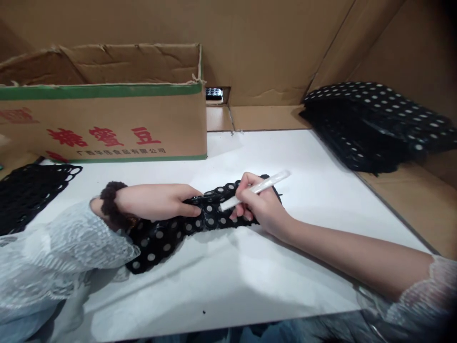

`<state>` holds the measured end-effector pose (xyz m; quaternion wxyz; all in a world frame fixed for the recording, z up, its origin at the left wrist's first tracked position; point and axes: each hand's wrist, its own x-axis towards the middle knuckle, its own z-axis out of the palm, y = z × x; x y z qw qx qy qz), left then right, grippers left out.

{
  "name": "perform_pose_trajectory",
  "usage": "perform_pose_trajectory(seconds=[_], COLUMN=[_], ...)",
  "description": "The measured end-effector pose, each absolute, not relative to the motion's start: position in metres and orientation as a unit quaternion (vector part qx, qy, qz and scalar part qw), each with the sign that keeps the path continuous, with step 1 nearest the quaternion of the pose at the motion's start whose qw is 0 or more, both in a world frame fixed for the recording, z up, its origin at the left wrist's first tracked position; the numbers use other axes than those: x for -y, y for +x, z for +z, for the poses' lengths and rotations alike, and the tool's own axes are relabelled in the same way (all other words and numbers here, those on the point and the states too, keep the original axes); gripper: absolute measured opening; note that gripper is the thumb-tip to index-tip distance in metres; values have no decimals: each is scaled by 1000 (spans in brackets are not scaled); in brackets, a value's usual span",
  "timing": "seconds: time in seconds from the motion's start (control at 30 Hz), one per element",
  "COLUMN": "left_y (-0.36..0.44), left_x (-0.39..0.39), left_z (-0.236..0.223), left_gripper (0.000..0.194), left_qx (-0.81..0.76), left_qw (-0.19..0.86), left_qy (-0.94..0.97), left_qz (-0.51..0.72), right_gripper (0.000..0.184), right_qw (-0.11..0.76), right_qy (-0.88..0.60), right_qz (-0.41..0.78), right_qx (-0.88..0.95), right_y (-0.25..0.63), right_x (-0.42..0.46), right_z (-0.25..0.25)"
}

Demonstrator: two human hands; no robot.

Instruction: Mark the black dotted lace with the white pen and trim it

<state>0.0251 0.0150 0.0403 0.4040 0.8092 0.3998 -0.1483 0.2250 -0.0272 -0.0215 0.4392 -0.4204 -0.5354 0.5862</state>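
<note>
Just in front of carton (107, 114): shiny black strip (210, 215), pale round dots; left fingers (189, 210) pinch it, right fingers (250, 177) grip white pen (273, 181).

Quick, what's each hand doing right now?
Left hand: closed, holding the dotted black strip between its fingers.
Right hand: closed around a white pen-like tool, its tip over the strip.

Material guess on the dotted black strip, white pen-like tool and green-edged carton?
Dotted black strip: perhaps rubber or soft plastic; dark surface with glossy highlights, and it lies bent.
White pen-like tool: likely plastic; smooth, slightly shiny barrel.
Green-edged carton: almost certainly cardboard; matte brown, printed, with creased walls and a ragged top corner.
</note>
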Motion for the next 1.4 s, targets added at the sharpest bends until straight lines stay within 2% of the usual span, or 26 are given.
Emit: perform_pose_trajectory(seconds=[0.27, 0.47, 0.8, 0.93, 1.1, 1.23, 1.4], left_y=[26, 28, 30, 33, 34, 31, 22], left_x=[-19, -18, -14, -2, 5, -2, -8], left_z=[32, 28, 32, 34, 34, 36, 33], left_gripper=[37, 31, 25, 24, 24, 22, 28], left_qx=[-427, -450, -458, -486, -471, -449, -450], left_qw=[469, 462, 466, 468, 455, 379, 173], left_qy=[750, 741, 738, 726, 743, 793, 866], left_qz=[-188, -185, -171, -138, -138, -159, -133], right_gripper=[16, 22, 21, 21, 18, 20, 21], right_qw=[371, 367, 353, 339, 297, 314, 367], right_qy=[-399, -384, -368, -356, -417, -414, -395], right_qz=[546, 536, 531, 486, 413, 413, 423], right_qx=[637, 656, 677, 723, 753, 748, 728], right_y=[225, 224, 222, 222, 217, 217, 220], right_x=[31, 30, 33, 35, 39, 38, 37], right_z=[-17, -17, -17, -14, -16, -16, -14])
